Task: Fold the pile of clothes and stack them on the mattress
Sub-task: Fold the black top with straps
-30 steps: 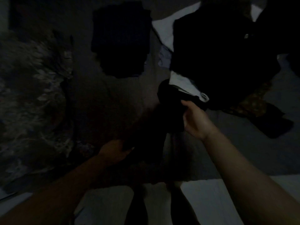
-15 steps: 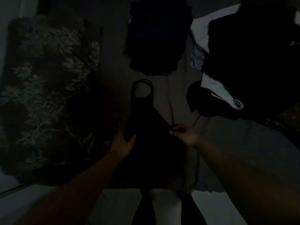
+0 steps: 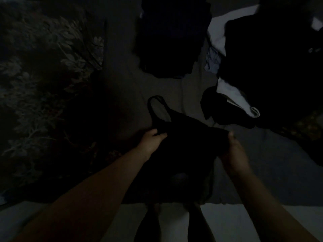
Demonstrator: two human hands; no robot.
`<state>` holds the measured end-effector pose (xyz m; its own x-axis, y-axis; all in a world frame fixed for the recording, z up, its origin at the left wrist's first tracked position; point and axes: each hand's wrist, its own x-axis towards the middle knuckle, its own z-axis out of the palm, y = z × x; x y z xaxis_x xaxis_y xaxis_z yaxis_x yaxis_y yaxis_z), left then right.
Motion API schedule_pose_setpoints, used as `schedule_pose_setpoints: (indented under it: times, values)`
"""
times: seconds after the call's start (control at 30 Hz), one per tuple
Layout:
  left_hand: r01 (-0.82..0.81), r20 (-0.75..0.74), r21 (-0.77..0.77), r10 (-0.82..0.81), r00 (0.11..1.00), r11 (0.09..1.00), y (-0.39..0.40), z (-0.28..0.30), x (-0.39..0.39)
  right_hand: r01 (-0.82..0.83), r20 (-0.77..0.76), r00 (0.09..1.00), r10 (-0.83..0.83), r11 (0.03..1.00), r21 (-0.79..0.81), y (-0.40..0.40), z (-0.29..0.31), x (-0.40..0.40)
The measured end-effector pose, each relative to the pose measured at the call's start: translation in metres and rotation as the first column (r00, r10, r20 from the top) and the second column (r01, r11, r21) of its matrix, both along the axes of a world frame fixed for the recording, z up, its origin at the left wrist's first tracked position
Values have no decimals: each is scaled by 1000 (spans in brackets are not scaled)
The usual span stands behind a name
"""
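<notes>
Dim mattress point(image 3: 157, 88), both hands, L point(image 3: 151, 141) & R point(image 3: 233, 151), gripping black top point(image 3: 188, 142)

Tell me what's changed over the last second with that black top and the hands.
A second ago the right hand was pulling the black top from the pile of clothes. Now the top is spread in front of the person, strap loop pointing away, with the left hand gripping its left edge and the right holding its right corner. The pile and the folded dark garment stayed put.
</notes>
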<state>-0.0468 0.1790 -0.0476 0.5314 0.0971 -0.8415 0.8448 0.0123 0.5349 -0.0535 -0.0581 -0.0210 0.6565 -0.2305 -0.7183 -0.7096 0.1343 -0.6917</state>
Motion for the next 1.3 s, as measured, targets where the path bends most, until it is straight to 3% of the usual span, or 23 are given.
schedule_pose_setpoints:
  times: [0.07,0.23,0.3,0.37,0.43,0.5,0.57,0.6,0.63,0.67,0.7,0.73,0.77,0.8,0.87,1.0,1.03,1.1,1.2,1.3]
  values:
    - [-121,-14,-65,121,993,990,-9,6,2,22,2,1000,-22,998,-59,-26,12,4]
    - [-167,61,20,166,984,986,-30,18,5,-190,49,975,215,930,-314,-58,28,14]
    - [-244,-5,-49,244,970,969,-39,21,6,-355,-44,926,374,827,-437,-69,21,17]
    - [-296,-100,-130,284,954,946,-45,27,6,-539,-234,834,500,649,-538,-75,13,17]
    - [-337,-155,-263,305,940,904,-48,34,4,-592,-244,775,582,538,-600,-80,5,18]
    - [-279,-95,-319,263,960,906,-52,36,1,-520,-118,818,563,636,-570,-83,4,21]
    - [-68,80,-166,82,993,984,-60,38,-8,-453,-80,863,499,694,-560,-88,1,24]
    - [-5,151,-62,15,988,998,-64,39,-12,-449,-125,859,496,615,-649,-90,-2,25]
    - [10,180,-13,-7,984,1000,-69,39,-15,-451,-169,836,523,477,-755,-88,-1,24]
    - [11,188,-17,-8,982,1000,-75,39,-16,-414,-144,782,606,332,-848,-82,1,23]
    - [16,190,-46,-7,982,999,-81,41,-17,-362,-48,684,728,282,-889,-72,6,21]
    - [15,174,-73,-2,985,997,-86,43,-18,-398,51,539,841,308,-864,-57,10,18]
    - [15,151,-86,-2,989,996,-92,47,-19,-536,117,417,901,348,-769,-41,19,13]
    - [19,129,-76,-9,992,997,-97,48,-20,-696,128,363,923,360,-621,-26,23,7]
    - [-1,106,-47,6,994,999,-102,48,-23,-878,13,259,966,241,-415,-16,22,-2]
    - [-214,32,-141,221,975,967,-100,45,-20,-888,-474,-62,878,-266,-376,-40,18,-10]
    - [-245,34,-188,255,966,951,-99,44,-19,-842,-534,-72,842,-339,-421,-46,20,-12]
    - [-274,35,-297,297,954,915,-97,45,-16,-781,-577,28,816,-343,-522,-58,20,-17]
    - [-327,-35,-444,349,937,834,-94,49,-13,-787,-556,242,795,-174,-592,-79,22,-19]
    - [-252,-56,-477,257,965,842,-97,50,-14,-822,-554,380,741,-4,-569,-103,17,-16]
